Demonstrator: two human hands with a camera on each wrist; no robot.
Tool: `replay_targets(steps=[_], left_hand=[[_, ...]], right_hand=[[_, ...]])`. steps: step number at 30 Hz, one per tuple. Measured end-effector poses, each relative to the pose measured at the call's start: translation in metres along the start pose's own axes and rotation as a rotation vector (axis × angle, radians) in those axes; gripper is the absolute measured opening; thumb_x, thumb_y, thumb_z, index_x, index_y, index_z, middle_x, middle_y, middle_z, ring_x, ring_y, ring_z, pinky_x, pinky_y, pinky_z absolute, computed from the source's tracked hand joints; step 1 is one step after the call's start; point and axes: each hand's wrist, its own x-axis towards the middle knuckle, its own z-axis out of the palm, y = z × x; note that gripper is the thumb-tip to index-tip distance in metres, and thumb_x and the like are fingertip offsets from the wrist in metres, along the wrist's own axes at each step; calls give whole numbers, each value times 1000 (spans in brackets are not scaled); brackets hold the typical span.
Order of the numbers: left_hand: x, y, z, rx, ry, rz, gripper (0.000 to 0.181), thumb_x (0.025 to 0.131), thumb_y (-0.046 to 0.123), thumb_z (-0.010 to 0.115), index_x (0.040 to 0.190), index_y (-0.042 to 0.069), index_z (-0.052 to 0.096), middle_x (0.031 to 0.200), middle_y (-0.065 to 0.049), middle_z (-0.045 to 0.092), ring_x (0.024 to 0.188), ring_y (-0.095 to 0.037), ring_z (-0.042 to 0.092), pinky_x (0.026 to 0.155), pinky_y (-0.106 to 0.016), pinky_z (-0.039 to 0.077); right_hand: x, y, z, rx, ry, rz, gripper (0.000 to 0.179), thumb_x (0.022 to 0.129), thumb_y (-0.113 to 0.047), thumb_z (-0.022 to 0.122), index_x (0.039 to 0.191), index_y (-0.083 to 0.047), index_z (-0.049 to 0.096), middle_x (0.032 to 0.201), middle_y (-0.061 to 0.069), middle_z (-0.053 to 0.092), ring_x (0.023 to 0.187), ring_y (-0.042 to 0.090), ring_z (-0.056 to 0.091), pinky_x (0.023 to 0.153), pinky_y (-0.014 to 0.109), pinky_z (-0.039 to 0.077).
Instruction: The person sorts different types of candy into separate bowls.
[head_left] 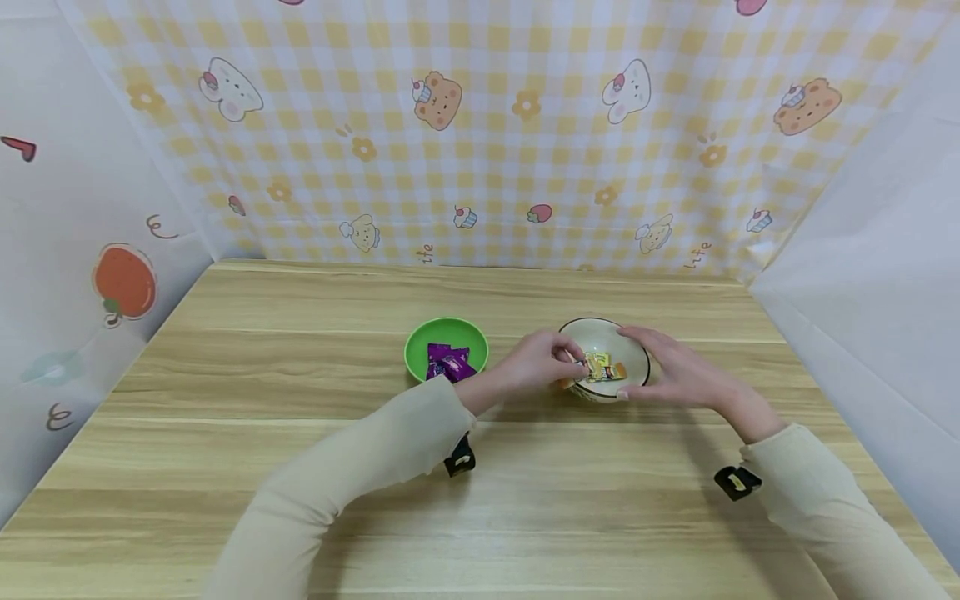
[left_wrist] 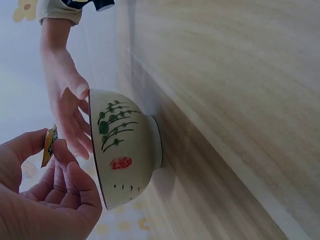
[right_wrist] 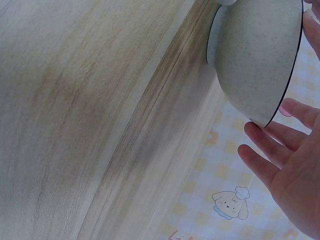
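Between thumb and fingertips, my left hand [head_left: 536,360] pinches a small yellow-wrapped candy [left_wrist: 48,148] over the left rim of a cream bowl [head_left: 633,354]. The bowl stands upright, with a dark rim and painted green leaves that show in the left wrist view. My right hand [head_left: 686,375] holds the bowl at its right side, thumb at the near rim and fingers at the far rim. Several yellow and orange wrapped candies [head_left: 609,369] lie inside the bowl; the left fingers partly cover them.
Left of the bowl stands a green dish [head_left: 421,335] with several purple-wrapped candies [head_left: 452,362]. The left forearm crosses just in front of it. Both stand on a wood-grain table [head_left: 300,333], bounded by a checked cloth [head_left: 495,150] behind and white cloth at the sides.
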Motion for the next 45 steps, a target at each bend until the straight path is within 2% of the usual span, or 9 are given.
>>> replay_targets(steps=[9,15,24,28,33,35,41,43,45], left_hand=[[14,-3,4,13,57,-48,18,76,15,70,89,4,64,61,-2,57,52,-9,51,46,-17,39],[15,-3,7,26,73,-57,26,76,19,71,94,2,63,66,-2,56,53,-13,54,47,-18,41],[5,-6,1,6,96,-36,22,77,19,69,93,4,63,72,-2,57,61,-15,56,52,-20,45],[-5,-14,-10,59,103,25,22,78,19,69,93,4,63,74,1,57,66,-10,53,56,-19,45],[-26,-22,-28,189,91,184,19,80,16,66,94,3,62,83,-1,60,76,-13,54,67,-22,46],[-38,-24,-35,284,105,228,20,81,17,65,97,5,62,91,-1,60,84,-15,54,73,-26,45],[-68,-38,-57,559,223,337,28,81,25,65,104,10,61,111,-5,52,105,-20,44,88,-35,37],[-76,-44,-65,622,267,372,35,80,25,66,109,8,59,117,-9,48,111,-24,39,92,-41,33],[-82,-49,-73,707,316,379,44,80,28,65,116,6,54,125,-13,43,116,-27,34,96,-45,27]], right_hand=[[0,1,0,6,-2,-4,88,68,-49,70,133,-3,33,129,19,37,115,31,36,87,47,35],[0,1,0,6,-6,-3,88,68,-49,70,133,-3,33,129,19,37,113,31,37,85,47,36],[-1,-1,0,-5,-3,-2,88,68,-50,70,132,-2,33,129,20,38,112,31,38,84,47,37],[0,-3,1,-14,3,-3,89,67,-51,70,132,-3,34,129,20,38,114,32,38,87,47,36],[-1,-3,1,-31,11,-15,88,68,-50,70,132,-2,34,129,21,38,115,35,37,88,49,35],[-2,-2,2,-34,14,-17,88,68,-50,70,132,-2,34,130,21,37,115,35,36,88,50,35],[-6,1,3,-23,37,-23,84,71,-45,69,133,-2,32,132,22,34,118,37,33,90,51,32],[-9,2,3,-13,63,-17,81,74,-40,69,134,-2,31,134,22,32,120,38,29,91,54,30],[-10,3,4,-6,109,-18,78,76,-35,69,135,-2,29,136,22,28,121,39,26,93,55,26]])
